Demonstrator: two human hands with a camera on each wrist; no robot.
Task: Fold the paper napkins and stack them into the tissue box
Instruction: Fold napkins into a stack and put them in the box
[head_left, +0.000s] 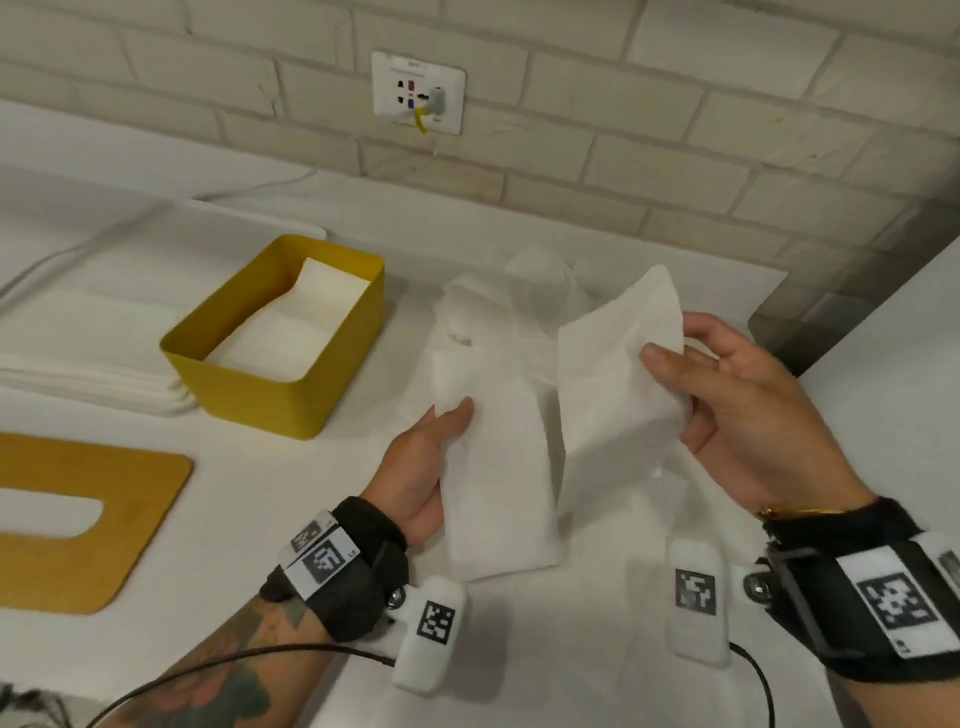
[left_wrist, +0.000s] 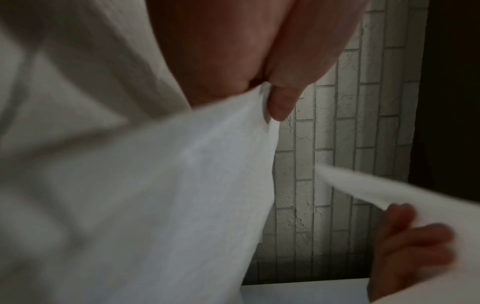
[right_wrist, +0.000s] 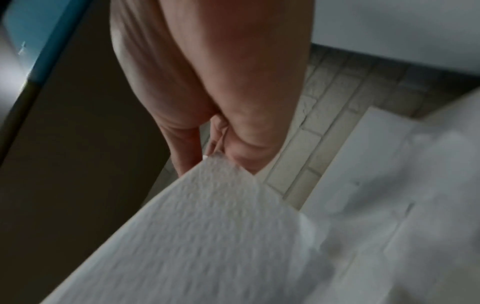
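A white paper napkin (head_left: 498, 467) hangs in the air in front of me, bent along its middle into two long halves. My left hand (head_left: 447, 426) grips the left half, thumb on top and fingers hidden underneath. My right hand (head_left: 672, 351) pinches the upper edge of the right half (head_left: 613, 374). The left wrist view shows the thumb (left_wrist: 283, 98) pressed on the napkin (left_wrist: 182, 185). In the right wrist view, fingertips (right_wrist: 241, 158) pinch a napkin corner (right_wrist: 207, 226). The yellow tissue box (head_left: 249, 395) stands open at the left with folded napkins (head_left: 291, 332) inside.
More loose white napkins (head_left: 519, 291) lie on the white table behind the held one. A stack of napkins (head_left: 93, 384) sits left of the box. The box's wooden lid (head_left: 78, 535) lies at the near left. A brick wall with a socket (head_left: 418, 93) is behind.
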